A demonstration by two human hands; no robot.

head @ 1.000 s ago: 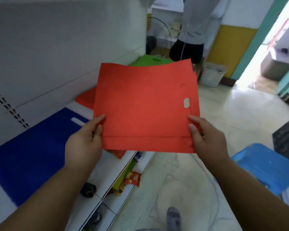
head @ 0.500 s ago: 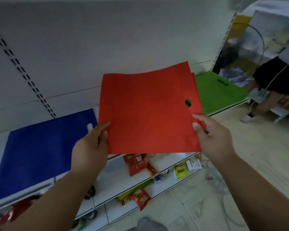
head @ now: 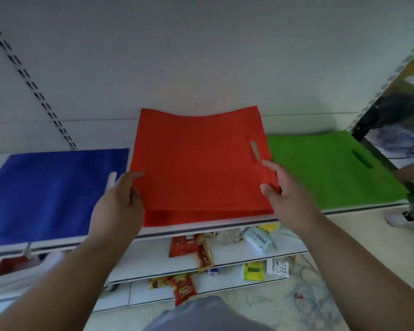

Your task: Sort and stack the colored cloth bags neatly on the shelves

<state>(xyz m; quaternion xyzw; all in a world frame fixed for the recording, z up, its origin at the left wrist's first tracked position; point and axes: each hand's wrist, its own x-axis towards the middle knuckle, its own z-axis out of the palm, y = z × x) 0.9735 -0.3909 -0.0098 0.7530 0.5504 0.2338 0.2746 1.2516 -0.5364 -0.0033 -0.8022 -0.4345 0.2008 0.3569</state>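
red bag [head: 196, 163]: thin non-woven cloth, light, floppy, far edge sagging; flat rectangle, die-cut handle slot at right
position: over red stack on shelf [head: 201, 229], between blue bags [head: 46, 194] and green bags [head: 332, 168]
left hand [head: 117, 206]: fingers pinching left edge
right hand [head: 289, 194]: fingers pinching right edge
grip: likely best at both side edges, kept taut

Blue bag [head: 50, 192]: cut off at 9 o'clock edge. Snack packets [head: 201, 252], 6 o'clock: labels mostly unreadable.
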